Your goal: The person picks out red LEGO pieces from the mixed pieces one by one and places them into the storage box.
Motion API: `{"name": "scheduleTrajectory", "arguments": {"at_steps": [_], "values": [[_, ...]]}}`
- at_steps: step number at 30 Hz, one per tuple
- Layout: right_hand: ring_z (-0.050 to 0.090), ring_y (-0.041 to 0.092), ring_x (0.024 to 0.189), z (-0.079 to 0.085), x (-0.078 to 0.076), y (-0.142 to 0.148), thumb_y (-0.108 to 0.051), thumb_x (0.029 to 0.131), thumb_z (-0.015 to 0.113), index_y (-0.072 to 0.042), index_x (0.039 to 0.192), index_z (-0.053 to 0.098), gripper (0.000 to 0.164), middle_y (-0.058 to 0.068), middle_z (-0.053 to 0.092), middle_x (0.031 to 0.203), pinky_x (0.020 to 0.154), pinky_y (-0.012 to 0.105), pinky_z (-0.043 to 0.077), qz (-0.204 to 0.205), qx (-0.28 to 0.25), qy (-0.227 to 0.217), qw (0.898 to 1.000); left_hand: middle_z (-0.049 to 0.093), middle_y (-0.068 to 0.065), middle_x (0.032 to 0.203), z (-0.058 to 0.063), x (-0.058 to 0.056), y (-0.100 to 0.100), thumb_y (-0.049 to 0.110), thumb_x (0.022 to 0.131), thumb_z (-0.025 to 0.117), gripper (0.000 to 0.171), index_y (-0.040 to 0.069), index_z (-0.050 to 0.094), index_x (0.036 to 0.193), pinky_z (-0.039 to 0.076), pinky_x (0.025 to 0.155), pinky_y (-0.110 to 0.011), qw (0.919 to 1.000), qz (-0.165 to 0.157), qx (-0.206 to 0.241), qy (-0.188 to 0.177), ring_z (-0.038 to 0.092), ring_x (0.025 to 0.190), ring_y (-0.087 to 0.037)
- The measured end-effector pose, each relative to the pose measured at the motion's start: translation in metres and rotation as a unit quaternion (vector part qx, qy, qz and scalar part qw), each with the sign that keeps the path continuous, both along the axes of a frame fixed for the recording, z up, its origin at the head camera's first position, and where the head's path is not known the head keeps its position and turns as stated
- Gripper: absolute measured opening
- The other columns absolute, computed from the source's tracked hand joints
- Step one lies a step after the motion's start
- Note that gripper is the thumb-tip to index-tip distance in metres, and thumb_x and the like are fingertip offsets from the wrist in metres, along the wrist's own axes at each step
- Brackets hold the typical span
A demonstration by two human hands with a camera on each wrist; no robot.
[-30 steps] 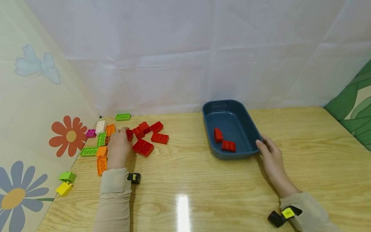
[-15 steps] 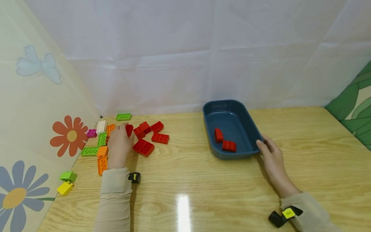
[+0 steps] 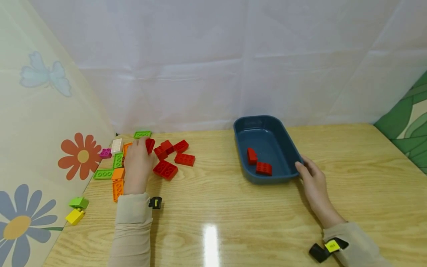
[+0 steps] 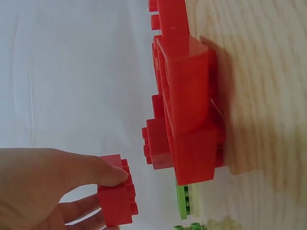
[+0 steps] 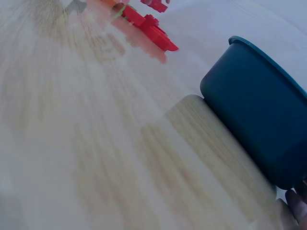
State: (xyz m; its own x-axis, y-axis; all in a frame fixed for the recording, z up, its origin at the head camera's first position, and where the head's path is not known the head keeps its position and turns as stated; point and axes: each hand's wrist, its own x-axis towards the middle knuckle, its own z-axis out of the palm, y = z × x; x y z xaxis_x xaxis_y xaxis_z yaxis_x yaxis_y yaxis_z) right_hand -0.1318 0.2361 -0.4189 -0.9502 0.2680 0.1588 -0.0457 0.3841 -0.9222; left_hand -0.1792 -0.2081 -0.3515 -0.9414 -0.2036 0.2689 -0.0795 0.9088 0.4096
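Observation:
Between thumb and fingers, my left hand (image 3: 138, 163) pinches a red toy brick (image 4: 115, 196), held up off the table in the left wrist view. Several red bricks (image 3: 165, 170) lie on the table just to the right of that hand. My right hand (image 3: 313, 180) grips the near right corner of a blue tray (image 3: 290, 148), thumb on the rim and fingers outside. Inside the tray are a red brick on its side (image 3: 251, 156) and another with studs up (image 3: 264, 168). In the right wrist view, only fingertips (image 5: 302, 211) show beside the tray's wall.
Left of the left hand lie orange bricks (image 3: 118, 190), green bricks (image 3: 103, 174), a white brick (image 3: 117, 146) and a magenta brick (image 3: 105, 153). A lime brick (image 3: 78, 202) and a yellow brick (image 3: 75, 216) sit near the left wall. A white sheet (image 3: 186, 74) hangs behind the table.
My left hand has lifted the red brick slightly up from among the others. The right hand and the tray stay where they were.

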Motion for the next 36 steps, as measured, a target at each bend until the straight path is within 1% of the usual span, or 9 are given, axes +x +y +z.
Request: {"name": "scheduleTrajectory", "arguments": {"at_steps": [9, 15, 18, 24, 26, 29, 32, 33, 36], "values": [[0.052, -0.017, 0.082, 0.0, 0.001, 0.0, -0.031, 0.093, 0.053, 0.002, 0.137, 0.047, 0.055, -0.04, 0.052, 0.089, 0.068, -0.002, 0.045, -0.022, 0.008, -0.004, 1.0, 0.053, -0.028, 0.126, 0.002, -0.001, 0.002, 0.001, 0.083, 0.058, 0.053, 0.001, 0.044, 0.135, 0.047, 0.091, -0.062, 0.9998, -0.004, 0.003, -0.018, 0.047, 0.107, -0.043], [0.053, -0.014, 0.078, 0.0, 0.001, -0.001, -0.029, 0.093, 0.055, 0.002, 0.135, 0.048, 0.053, -0.037, 0.054, 0.081, 0.066, 0.0, 0.046, -0.013, 0.014, 0.001, 1.0, 0.051, -0.027, 0.133, 0.007, 0.001, 0.008, 0.0, 0.084, 0.058, 0.055, 0.002, 0.043, 0.137, 0.046, 0.094, -0.064, 0.9997, -0.012, 0.002, -0.019, 0.046, 0.114, -0.043], [0.053, -0.013, 0.078, -0.001, 0.001, -0.001, -0.026, 0.092, 0.056, 0.003, 0.135, 0.049, 0.052, -0.037, 0.055, 0.081, 0.066, -0.001, 0.046, -0.005, 0.009, 0.007, 1.0, 0.051, -0.027, 0.134, 0.01, 0.002, 0.011, 0.0, 0.085, 0.057, 0.054, 0.002, 0.043, 0.137, 0.046, 0.094, -0.063, 0.9997, -0.017, 0.002, -0.017, 0.046, 0.115, -0.043], [0.056, -0.012, 0.083, -0.002, 0.001, -0.001, -0.022, 0.092, 0.057, 0.003, 0.133, 0.05, 0.048, -0.036, 0.06, 0.09, 0.067, 0.0, 0.048, 0.027, -0.034, 0.021, 0.999, 0.054, -0.028, 0.129, 0.015, 0.003, 0.019, 0.0, 0.084, 0.056, 0.05, 0.0, 0.046, 0.134, 0.048, 0.092, -0.06, 0.9992, -0.033, -0.014, 0.017, 0.048, 0.111, -0.043], [0.057, -0.011, 0.085, -0.002, 0.001, -0.002, -0.023, 0.092, 0.056, 0.003, 0.133, 0.05, 0.049, -0.036, 0.061, 0.092, 0.068, 0.0, 0.048, 0.035, -0.035, 0.024, 0.999, 0.056, -0.027, 0.128, 0.017, 0.004, 0.022, -0.001, 0.084, 0.057, 0.05, 0.0, 0.047, 0.132, 0.05, 0.089, -0.06, 0.9986, -0.038, -0.02, 0.03, 0.049, 0.109, -0.044], [0.057, -0.01, 0.086, -0.002, 0.001, -0.001, -0.025, 0.093, 0.055, 0.003, 0.134, 0.05, 0.05, -0.036, 0.061, 0.094, 0.069, 0.0, 0.048, 0.042, -0.035, 0.024, 0.998, 0.058, -0.028, 0.124, 0.018, 0.005, 0.027, -0.002, 0.082, 0.059, 0.048, -0.001, 0.05, 0.129, 0.05, 0.086, -0.06, 0.9964, -0.052, -0.027, 0.061, 0.05, 0.105, -0.045], [0.057, -0.01, 0.086, -0.002, 0.001, -0.001, -0.025, 0.093, 0.055, 0.003, 0.134, 0.049, 0.05, -0.035, 0.061, 0.095, 0.069, 0.0, 0.048, 0.046, -0.043, 0.023, 0.998, 0.061, -0.027, 0.119, 0.018, 0.006, 0.032, -0.001, 0.082, 0.061, 0.045, -0.001, 0.052, 0.126, 0.051, 0.086, -0.058, 0.994, -0.062, -0.036, 0.082, 0.053, 0.102, -0.044], [0.057, -0.01, 0.085, -0.002, 0.002, -0.001, -0.025, 0.093, 0.055, 0.003, 0.134, 0.049, 0.05, -0.035, 0.061, 0.095, 0.069, 0.0, 0.048, 0.046, -0.043, 0.024, 0.998, 0.062, -0.026, 0.118, 0.019, 0.007, 0.034, -0.001, 0.081, 0.061, 0.044, -0.001, 0.053, 0.125, 0.052, 0.086, -0.058, 0.9933, -0.065, -0.04, 0.087, 0.054, 0.101, -0.043], [0.056, -0.012, 0.085, -0.002, 0.002, -0.002, -0.023, 0.093, 0.054, 0.003, 0.134, 0.049, 0.049, -0.035, 0.061, 0.096, 0.069, -0.001, 0.047, 0.048, -0.045, 0.025, 0.998, 0.062, -0.023, 0.121, 0.021, 0.009, 0.041, 0.001, 0.082, 0.063, 0.044, 0.0, 0.054, 0.125, 0.053, 0.086, -0.056, 0.9931, -0.071, -0.042, 0.083, 0.055, 0.103, -0.041]]}}
